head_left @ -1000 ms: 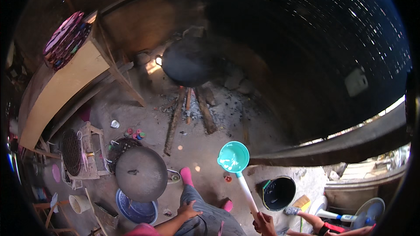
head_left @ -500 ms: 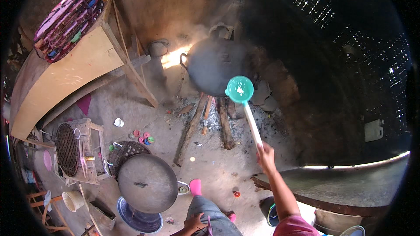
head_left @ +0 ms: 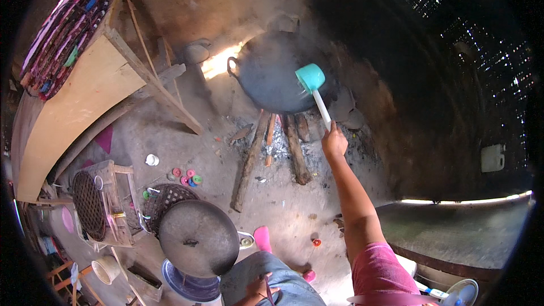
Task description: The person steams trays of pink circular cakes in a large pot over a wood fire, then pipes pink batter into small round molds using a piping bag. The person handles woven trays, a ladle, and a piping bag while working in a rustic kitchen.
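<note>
My right hand [head_left: 334, 141] grips the white handle [head_left: 321, 109] of a teal dipper [head_left: 311, 76], which is tipped over a large dark wok [head_left: 266, 62], with drops below its cup. The wok sits among stones above burning logs [head_left: 299, 158], under haze or steam. My left hand [head_left: 259, 288] lies low on my grey-trousered leg beside a thin dark purple strip, fingers apart. Left of my legs, a round dark metal lid [head_left: 198, 232] lies above a blue basin [head_left: 190, 289].
A slanting board [head_left: 68, 124] at left bears stacked pink racks [head_left: 59, 34]. Below are a wooden stool [head_left: 120, 204], woven baskets [head_left: 88, 204], small coloured items [head_left: 184, 178] and a pale bucket [head_left: 103, 266]. At right stand a jerrycan [head_left: 492, 157] by the dark wall and a long ledge [head_left: 453, 232].
My right arm has reached forward and up, carrying the dipper from near my legs to over the wok, where it has tipped. The view has shifted; another person's limbs, earlier at lower right, are hidden.
</note>
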Tool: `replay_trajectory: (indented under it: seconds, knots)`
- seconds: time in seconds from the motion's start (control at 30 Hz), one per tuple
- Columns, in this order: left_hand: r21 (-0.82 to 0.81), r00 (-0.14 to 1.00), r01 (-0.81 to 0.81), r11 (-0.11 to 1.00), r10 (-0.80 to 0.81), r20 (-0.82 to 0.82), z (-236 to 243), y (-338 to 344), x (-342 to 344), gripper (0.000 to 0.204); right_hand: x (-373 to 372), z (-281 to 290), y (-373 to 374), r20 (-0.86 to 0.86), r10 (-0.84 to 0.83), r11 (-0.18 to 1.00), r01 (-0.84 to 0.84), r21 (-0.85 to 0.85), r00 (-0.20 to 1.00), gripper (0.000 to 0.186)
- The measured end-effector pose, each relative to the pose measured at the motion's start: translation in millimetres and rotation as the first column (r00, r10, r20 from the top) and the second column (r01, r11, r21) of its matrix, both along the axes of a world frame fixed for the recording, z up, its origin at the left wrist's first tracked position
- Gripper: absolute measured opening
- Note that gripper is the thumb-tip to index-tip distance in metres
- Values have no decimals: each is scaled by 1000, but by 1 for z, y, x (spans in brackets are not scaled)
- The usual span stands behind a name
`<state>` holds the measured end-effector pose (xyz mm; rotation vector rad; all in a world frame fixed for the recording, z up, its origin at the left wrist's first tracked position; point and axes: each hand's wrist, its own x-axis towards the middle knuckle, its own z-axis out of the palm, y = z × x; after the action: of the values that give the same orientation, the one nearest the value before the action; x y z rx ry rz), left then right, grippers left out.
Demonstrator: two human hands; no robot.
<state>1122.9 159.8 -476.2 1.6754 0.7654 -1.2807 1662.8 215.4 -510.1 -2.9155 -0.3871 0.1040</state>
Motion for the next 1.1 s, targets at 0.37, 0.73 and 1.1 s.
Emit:
replay_trajectory:
  seconds: [0.37, 0.73, 1.1]
  knots:
    - [65, 991, 122, 990, -125, 38, -18, -42, -29, 89, -110, -11, -109, -251, -145, 903, 232, 363, 957, 36]
    - [218, 961, 276, 936, -262, -91, 16, -148, -50, 95, -510, 55, -511, -930, -285, 248, 955, 163, 233, 36]
    - [276, 847, 531, 801, -493, -200, 16, -258, -116, 98, -599, 112, -771, -400, -607, 767, 638, -68, 687, 39]
